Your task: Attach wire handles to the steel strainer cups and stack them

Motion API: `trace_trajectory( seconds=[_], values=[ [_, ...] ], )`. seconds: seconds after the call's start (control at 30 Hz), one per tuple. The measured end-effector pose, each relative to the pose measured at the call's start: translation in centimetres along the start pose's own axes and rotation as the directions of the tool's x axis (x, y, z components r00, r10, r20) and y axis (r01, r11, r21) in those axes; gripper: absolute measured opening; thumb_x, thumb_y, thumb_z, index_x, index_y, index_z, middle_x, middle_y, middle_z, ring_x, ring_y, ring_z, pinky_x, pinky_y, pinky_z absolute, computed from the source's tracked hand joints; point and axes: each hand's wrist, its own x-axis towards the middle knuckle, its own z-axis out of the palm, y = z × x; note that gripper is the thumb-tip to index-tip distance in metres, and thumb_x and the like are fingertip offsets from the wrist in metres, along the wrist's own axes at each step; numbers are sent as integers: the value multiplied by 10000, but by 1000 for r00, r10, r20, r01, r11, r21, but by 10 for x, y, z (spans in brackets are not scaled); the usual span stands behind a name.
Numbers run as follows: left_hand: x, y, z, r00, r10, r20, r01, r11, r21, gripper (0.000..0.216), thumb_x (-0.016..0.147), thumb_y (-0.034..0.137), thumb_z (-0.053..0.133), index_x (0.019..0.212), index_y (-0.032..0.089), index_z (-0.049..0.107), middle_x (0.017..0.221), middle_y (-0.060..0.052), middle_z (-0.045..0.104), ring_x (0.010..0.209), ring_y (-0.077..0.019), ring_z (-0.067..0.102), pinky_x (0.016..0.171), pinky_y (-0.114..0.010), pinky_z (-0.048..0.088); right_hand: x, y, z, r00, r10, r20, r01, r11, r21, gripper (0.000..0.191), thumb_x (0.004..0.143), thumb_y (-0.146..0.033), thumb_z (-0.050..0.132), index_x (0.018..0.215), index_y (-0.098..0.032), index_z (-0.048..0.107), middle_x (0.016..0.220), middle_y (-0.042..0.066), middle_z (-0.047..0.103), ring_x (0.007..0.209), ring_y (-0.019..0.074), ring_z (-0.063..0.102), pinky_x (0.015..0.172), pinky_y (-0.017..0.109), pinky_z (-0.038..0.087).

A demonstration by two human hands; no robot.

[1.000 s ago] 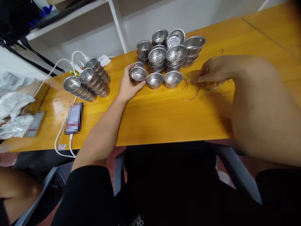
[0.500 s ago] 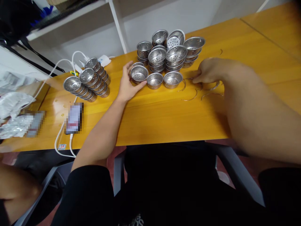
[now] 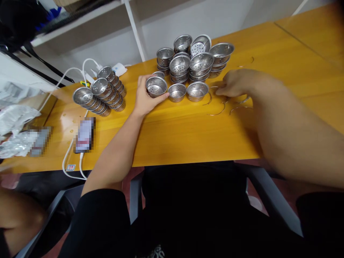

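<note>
My left hand (image 3: 145, 98) is curled around a small perforated metal cup (image 3: 156, 86), thumb on its near right side and fingers behind it. Two more perforated cups stand in line to its right, the middle cup (image 3: 177, 92) and the right cup (image 3: 197, 91). My right hand (image 3: 235, 84) is closed in a pinch at the right of the cups. A thin curved wire (image 3: 214, 87) pokes out at its fingertips. Several loose bent wires (image 3: 218, 113) lie on the table below and around that hand.
Behind the cups rise several stacks of perforated cups (image 3: 201, 64). More nested cups (image 3: 100, 87) lean at the left, near a phone (image 3: 85, 134) on a white cable. Plastic bags (image 3: 17, 139) lie on the far left of the wooden table (image 3: 188, 139). Another person's bare limb (image 3: 21, 211) shows at lower left.
My left hand's cup has shifted slightly left, away from the middle cup, and a cup behind it shows more. My right hand has edged a little left.
</note>
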Motion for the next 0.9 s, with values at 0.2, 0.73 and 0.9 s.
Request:
trace_trajectory(
  seconds=[0.2,0.73,0.9],
  values=[
    [-2,-22,6,1000,18,1,-18,1000,14,1139,886,1100,944,1685,371,587,1653,-137,721,1661,-438,736,1506,-717,572,-35,-19,-33,996,91,0,-91,996,18,181,1159,-302,839,1006,-226,778,912,118,772,763,239,601,762,430,497],
    [0,-34,9,993,86,-87,-86,996,0,1173,888,1029,1012,1773,387,585,1743,-141,697,1761,-455,684,1597,-690,490,-57,-22,-47,959,224,-171,-175,949,262,287,1132,-77,809,1391,-127,922,1300,164,913,940,227,708,852,393,525],
    [1,-31,12,984,113,-139,-118,993,-25,1092,818,1005,1084,1602,362,677,1587,-111,759,1643,-423,754,1553,-692,540,-65,-24,-51,919,340,-199,-237,881,410,207,1112,-37,789,1224,-180,888,914,68,812,788,213,701,756,375,504]
  ],
)
